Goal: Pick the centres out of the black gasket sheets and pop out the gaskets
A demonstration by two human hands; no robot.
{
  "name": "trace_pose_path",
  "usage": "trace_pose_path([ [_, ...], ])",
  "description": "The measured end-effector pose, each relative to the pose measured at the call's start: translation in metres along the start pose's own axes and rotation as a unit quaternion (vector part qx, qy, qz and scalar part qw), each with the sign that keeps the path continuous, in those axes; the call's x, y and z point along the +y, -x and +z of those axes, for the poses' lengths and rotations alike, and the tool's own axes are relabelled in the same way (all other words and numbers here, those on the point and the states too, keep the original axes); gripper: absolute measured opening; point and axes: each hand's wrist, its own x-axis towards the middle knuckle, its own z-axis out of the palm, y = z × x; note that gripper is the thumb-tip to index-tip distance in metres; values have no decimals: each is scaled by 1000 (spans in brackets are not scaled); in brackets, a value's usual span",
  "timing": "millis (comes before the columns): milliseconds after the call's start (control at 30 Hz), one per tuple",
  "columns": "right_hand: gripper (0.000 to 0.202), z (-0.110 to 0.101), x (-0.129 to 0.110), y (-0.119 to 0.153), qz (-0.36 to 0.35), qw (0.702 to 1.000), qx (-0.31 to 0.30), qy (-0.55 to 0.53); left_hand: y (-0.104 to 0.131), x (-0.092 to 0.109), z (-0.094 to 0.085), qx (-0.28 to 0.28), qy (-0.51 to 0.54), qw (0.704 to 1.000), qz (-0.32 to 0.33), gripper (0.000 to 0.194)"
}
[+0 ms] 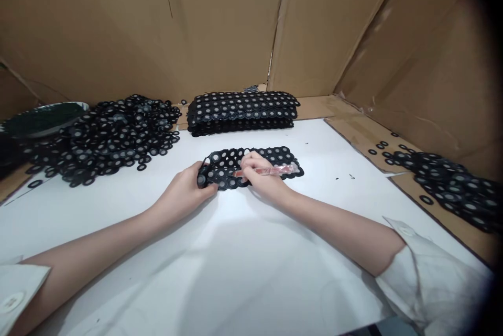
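Black sheet (280, 154): centre of the white worktop (243, 262), lying lengthwise from 9 to 3 o'clock, rows of pale discs on show!
Left hand (192, 184): at the sheet's 9 o'clock, thumb and fingers pinching that end.
Right hand (261, 174): in from 4 o'clock, fingers closed round the pen-like tool (281, 170), its tip towards 9 o'clock; whether it touches is too small to tell.
Good technique: I'd say pin that left end flat, steady the wrist, and work disc by disc with light, short strokes; a heavy push could skew the sheet.
Count: 2 hands, 1 tool, 1 sheet in hand.
Stack at 12 o'clock: 1 stack of sheets (243, 110), layers too tight to number.
Loose rings: 2 heaps, the left heap (121, 137) at 10 o'clock and the right heap (448, 184) at 3; far too many rings to count!
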Motion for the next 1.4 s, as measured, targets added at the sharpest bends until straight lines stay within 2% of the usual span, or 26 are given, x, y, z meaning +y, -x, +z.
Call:
trace_pose_path([
  [133, 26, 1, -4, 2, -9, 998, -41, 53, -1, -4, 1, 19, -32, 999, 9, 22],
  [267, 25, 2, -6, 3, 0, 997, -52, 65, -1, -5, 4, 21, 12, 1000, 15, 22],
  [600, 26, 0, -6, 2, 9, 996, -65, 53, -4, -4, 6, 16, 74, 997, 7, 18],
  [800, 25, 1, -5, 2, 28, 997, -58, 38, -4, 1, 4, 6, 113, 993, -34, 20],
  [933, 26, 1, -6, 2, 29, 997, -59, 40, -5, 0, 4, -2, 128, 991, -34, 21],
  [1033, 28, 2, -6, 3, 17, 996, -77, 49, -4, 1, 5, -3, 133, 991, -29, 25],
  [1200, 23, 8, -4, 4, -38, 991, -76, 99, 5, 13, 9, 49, 178, 982, -44, 36],
  [1300, 20, 12, -5, 6, -87, 983, -80, 140, 11, 18, 10, 37, 222, 972, -72, 35],
  [1400, 22, 15, -5, 6, -95, 980, -80, 158, 14, 20, 9, 20, 240, 966, -88, 28],
])
